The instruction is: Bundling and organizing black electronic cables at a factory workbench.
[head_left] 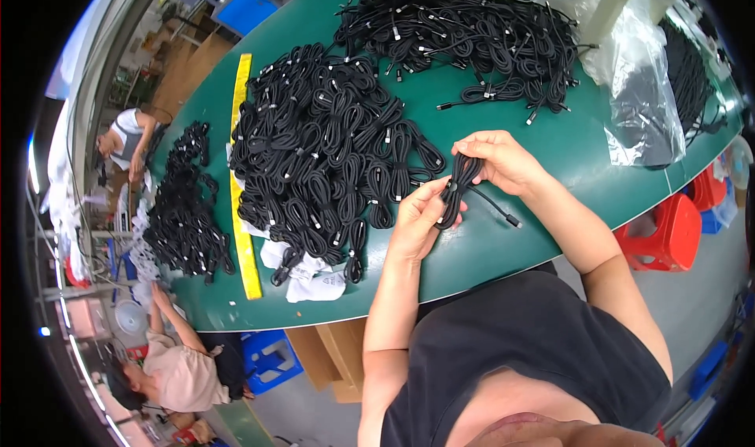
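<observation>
Between my hands, above the green table (543, 181), is a coiled black cable (459, 181) with a band around its middle. One end hangs loose to the right, with a plug (513, 221) at its tip. My left hand (425, 215) is closed around the lower part and middle of the coil. Higher up, my right hand (502, 160) pinches the top loops between thumb and fingers. Left of my hands lies a large pile of bundled black cables (322, 156). Farther back, a heap of looser black cables (464, 34) spreads over the table.
A yellow strip (245, 179) divides the big pile from another cable pile (185, 211) at the left. White cloth (316, 284) lies beneath the near bundles. Clear plastic bags (641, 93) lie at the right. Two people sit at the left; a red stool (668, 230) stands at right.
</observation>
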The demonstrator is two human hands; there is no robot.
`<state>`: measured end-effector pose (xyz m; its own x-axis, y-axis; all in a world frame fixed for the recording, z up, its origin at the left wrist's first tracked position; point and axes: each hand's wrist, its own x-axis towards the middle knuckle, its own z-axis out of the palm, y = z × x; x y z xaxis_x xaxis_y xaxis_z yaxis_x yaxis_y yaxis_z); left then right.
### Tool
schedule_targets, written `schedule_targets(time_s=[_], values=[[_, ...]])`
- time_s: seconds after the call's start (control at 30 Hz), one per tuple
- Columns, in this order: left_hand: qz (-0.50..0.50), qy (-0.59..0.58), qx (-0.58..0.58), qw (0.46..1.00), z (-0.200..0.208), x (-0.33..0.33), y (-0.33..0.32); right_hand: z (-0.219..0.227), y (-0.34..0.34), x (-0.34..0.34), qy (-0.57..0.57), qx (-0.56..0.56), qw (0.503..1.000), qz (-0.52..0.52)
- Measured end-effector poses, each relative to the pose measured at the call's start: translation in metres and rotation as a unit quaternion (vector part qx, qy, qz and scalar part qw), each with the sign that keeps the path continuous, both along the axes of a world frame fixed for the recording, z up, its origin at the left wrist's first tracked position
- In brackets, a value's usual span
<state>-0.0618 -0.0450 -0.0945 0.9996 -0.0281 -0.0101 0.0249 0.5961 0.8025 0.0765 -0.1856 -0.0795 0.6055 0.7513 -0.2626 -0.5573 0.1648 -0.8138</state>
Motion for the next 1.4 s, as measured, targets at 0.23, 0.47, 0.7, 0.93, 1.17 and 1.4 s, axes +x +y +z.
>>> schedule_targets(time_s=[0.23,0.47,0.7,0.93,1.17,1.4], values=[[0.140,-0.145,0.231,0.952,0.005,0.007,-0.006,-0.008,0.000,-0.003,0.163,0.013,0.986,0.016],[0.207,-0.100,0.251,0.940,-0.008,0.003,-0.010,0.016,-0.004,-0.017,-0.140,-0.153,0.972,0.110],[0.211,0.031,0.237,0.948,-0.003,-0.001,-0.008,0.017,-0.016,-0.007,-0.197,-0.022,0.966,0.167],[0.182,0.057,0.040,0.981,-0.009,0.004,-0.001,0.007,-0.010,-0.024,-0.453,-0.122,0.876,0.108],[0.205,0.054,0.054,0.976,-0.013,0.008,-0.014,0.001,-0.006,-0.032,-0.484,-0.145,0.860,0.069],[0.236,0.031,-0.001,0.971,-0.009,0.009,-0.012,0.010,-0.005,-0.033,-0.520,-0.192,0.831,0.042]])
